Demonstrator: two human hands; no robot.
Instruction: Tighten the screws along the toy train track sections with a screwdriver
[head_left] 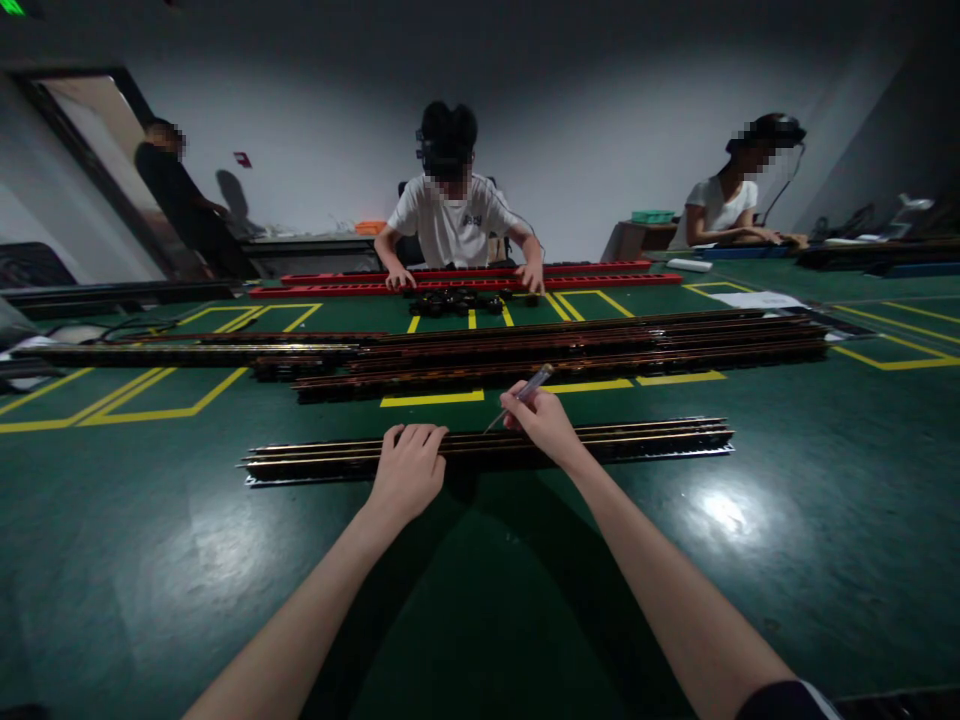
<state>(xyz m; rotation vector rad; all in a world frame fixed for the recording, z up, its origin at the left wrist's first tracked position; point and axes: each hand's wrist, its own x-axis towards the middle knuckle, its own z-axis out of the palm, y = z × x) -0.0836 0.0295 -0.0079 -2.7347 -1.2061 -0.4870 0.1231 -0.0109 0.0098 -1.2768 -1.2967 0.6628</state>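
Note:
A long black metal rail (645, 440) with gold-coloured edges lies crosswise on the green table in front of me. My left hand (409, 472) rests over it left of the middle, its fingers bent over the far edge and gripping it. A slim screwdriver (537, 380) with a clear handle is pinched in my right hand (549, 425). Its thin shaft slants down to the left, and the tip is at the rail's top, just right of my left hand. Whether the tip touches a screw is too small to tell.
Beyond the rail lies a stack of similar dark rails (585, 345). Farther back are red rails (622, 280) and a pile of small black parts (456, 300), where a person (450, 220) works. Yellow tape (431, 398) marks the green tabletop (187, 600). Two other people are farther off.

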